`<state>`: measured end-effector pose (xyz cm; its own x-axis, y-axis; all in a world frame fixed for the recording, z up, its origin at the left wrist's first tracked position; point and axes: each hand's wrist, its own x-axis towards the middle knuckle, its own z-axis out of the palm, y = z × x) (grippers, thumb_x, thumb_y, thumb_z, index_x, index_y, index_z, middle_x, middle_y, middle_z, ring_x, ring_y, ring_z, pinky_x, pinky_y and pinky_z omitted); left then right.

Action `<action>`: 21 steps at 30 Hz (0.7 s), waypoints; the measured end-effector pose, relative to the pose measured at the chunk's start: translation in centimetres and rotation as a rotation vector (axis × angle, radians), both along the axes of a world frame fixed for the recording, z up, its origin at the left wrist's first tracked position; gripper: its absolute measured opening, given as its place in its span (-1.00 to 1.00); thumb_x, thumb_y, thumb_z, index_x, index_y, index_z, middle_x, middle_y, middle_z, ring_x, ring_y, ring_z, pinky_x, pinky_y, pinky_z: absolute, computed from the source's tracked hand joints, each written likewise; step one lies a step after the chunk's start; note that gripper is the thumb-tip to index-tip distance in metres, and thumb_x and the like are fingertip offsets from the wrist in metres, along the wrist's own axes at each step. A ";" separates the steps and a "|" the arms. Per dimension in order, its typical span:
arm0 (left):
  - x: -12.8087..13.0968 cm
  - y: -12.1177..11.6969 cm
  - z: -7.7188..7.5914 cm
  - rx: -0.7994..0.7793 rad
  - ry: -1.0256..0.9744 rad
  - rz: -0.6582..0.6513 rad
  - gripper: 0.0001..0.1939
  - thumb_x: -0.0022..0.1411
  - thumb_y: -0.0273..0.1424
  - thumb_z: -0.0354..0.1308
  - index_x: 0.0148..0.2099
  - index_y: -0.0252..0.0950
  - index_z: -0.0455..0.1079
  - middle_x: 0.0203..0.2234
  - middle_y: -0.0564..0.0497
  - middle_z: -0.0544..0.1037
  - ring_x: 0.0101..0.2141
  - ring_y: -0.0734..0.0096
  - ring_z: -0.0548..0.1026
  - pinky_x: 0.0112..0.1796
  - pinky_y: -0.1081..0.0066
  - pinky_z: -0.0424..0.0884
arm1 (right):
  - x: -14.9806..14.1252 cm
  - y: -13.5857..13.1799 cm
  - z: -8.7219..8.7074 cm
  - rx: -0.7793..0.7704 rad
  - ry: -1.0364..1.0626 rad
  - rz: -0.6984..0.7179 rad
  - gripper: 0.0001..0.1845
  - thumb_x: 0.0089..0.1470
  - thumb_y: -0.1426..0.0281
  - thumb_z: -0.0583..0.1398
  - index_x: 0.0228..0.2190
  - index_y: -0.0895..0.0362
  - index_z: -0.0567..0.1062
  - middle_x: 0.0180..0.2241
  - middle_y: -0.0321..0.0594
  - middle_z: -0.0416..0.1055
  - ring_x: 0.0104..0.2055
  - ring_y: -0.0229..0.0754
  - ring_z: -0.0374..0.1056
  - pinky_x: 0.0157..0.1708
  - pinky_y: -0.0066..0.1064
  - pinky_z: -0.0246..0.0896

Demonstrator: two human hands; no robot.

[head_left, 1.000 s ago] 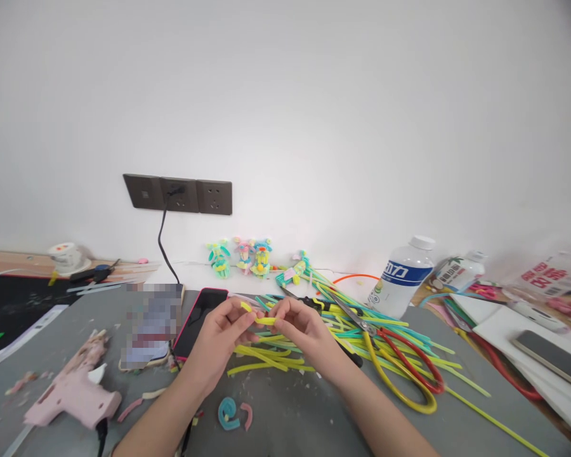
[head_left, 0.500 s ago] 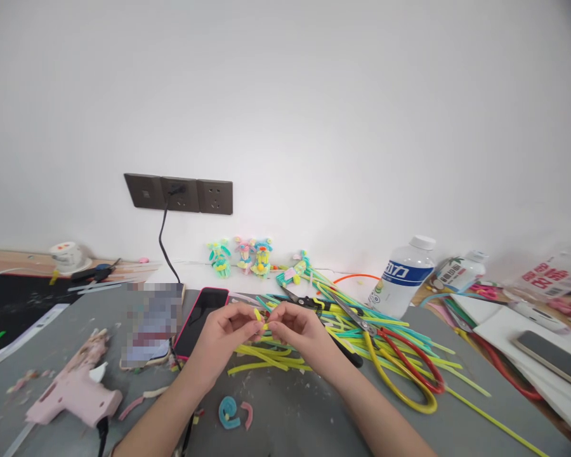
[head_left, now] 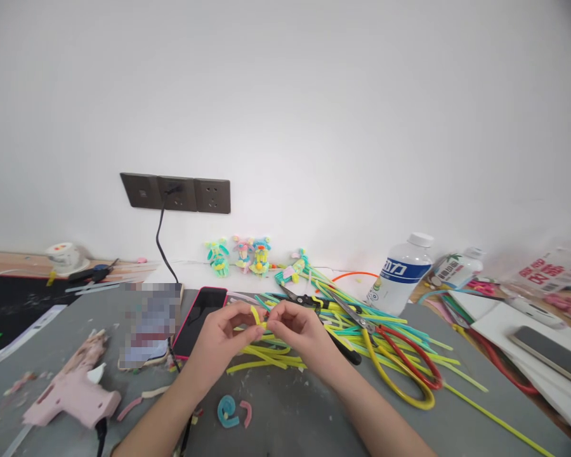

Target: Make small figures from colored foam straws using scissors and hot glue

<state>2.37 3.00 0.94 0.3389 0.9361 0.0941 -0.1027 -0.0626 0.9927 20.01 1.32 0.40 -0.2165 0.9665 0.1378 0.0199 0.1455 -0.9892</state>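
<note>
My left hand (head_left: 219,343) and my right hand (head_left: 299,335) meet above the grey mat (head_left: 285,412), fingertips pinched together on a short yellow strip (head_left: 257,317) that is bent into a small curl between them. Under the hands lies a heap of loose yellow strips (head_left: 266,357). A curled blue and pink piece (head_left: 232,412) lies on the mat nearer to me.
A pink glue gun (head_left: 71,393) lies at the left, a phone with a pink case (head_left: 198,317) beside my left hand. Scissors with yellow and red handles (head_left: 400,371) rest on long coloured strips at the right. A bottle (head_left: 400,274), small craft figures (head_left: 242,255) and a wall socket (head_left: 176,192) stand behind.
The yellow strip, held stretched out between both hands a second ago, is now folded into a small curl as my fingertips came together.
</note>
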 end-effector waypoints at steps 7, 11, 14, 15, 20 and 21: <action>0.1 -0.1 0.0 -0.012 -0.007 0.028 -0.75 -0.04 -0.33 0.42 -0.36 -0.29 0.43 -0.52 0.09 0.46 -0.44 0.43 0.43 -0.38 0.47 0.43 | 0.0 -0.1 -0.3 0.024 -0.037 -0.021 -0.64 0.07 0.09 0.28 -0.49 0.13 0.41 -0.54 -0.34 0.28 -0.48 -0.27 0.15 -0.46 -0.43 0.03; 0.1 -0.1 0.0 -0.020 -0.007 0.047 -0.72 -0.07 -0.32 0.44 -0.37 -0.30 0.42 -0.54 0.09 0.44 -0.47 0.46 0.41 -0.40 0.47 0.43 | 0.1 0.0 -0.4 0.056 -0.068 -0.023 -0.70 0.08 0.17 0.27 -0.49 0.13 0.41 -0.52 -0.32 0.31 -0.47 -0.27 0.15 -0.45 -0.42 0.02; 0.1 0.0 -0.1 -0.030 -0.015 0.045 -0.72 -0.09 -0.32 0.45 -0.41 -0.31 0.42 -0.55 0.09 0.45 -0.48 0.47 0.41 -0.41 0.49 0.42 | 0.1 0.0 -0.3 0.066 -0.081 -0.017 -0.74 0.08 0.21 0.27 -0.49 0.12 0.42 -0.51 -0.32 0.32 -0.48 -0.27 0.12 -0.47 -0.42 -0.01; 0.1 0.0 -0.2 -0.032 -0.016 0.040 -0.72 -0.08 -0.32 0.45 -0.42 -0.31 0.42 -0.55 0.09 0.45 -0.48 0.47 0.42 -0.41 0.49 0.42 | 0.1 0.0 -0.2 0.071 -0.092 -0.022 -0.75 0.07 0.22 0.27 -0.50 0.12 0.42 -0.51 -0.32 0.32 -0.49 -0.28 0.11 -0.48 -0.42 -0.02; -0.1 0.0 -0.2 -0.056 0.006 0.035 -0.72 -0.02 -0.33 0.43 -0.38 -0.31 0.39 -0.54 0.10 0.45 -0.48 0.50 0.41 -0.40 0.50 0.41 | 0.4 -0.1 0.2 0.082 -0.137 -0.024 -0.77 0.11 0.23 0.24 -0.46 0.13 0.48 -0.48 -0.28 0.38 -0.42 -0.23 0.22 -0.40 -0.39 0.07; -0.1 0.1 -0.1 -0.063 0.011 0.033 -0.72 -0.02 -0.33 0.43 -0.38 -0.31 0.38 -0.54 0.11 0.44 -0.48 0.51 0.41 -0.40 0.50 0.40 | 0.4 -0.1 0.2 0.083 -0.126 -0.019 -0.77 0.12 0.22 0.24 -0.42 0.13 0.49 -0.45 -0.26 0.39 -0.39 -0.21 0.25 -0.37 -0.38 0.10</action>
<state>2.29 3.05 0.82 0.3088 0.9506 0.0307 -0.0905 -0.0028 0.9959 20.45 1.22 0.64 -0.2187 0.9570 0.1905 0.1470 0.2253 -0.9631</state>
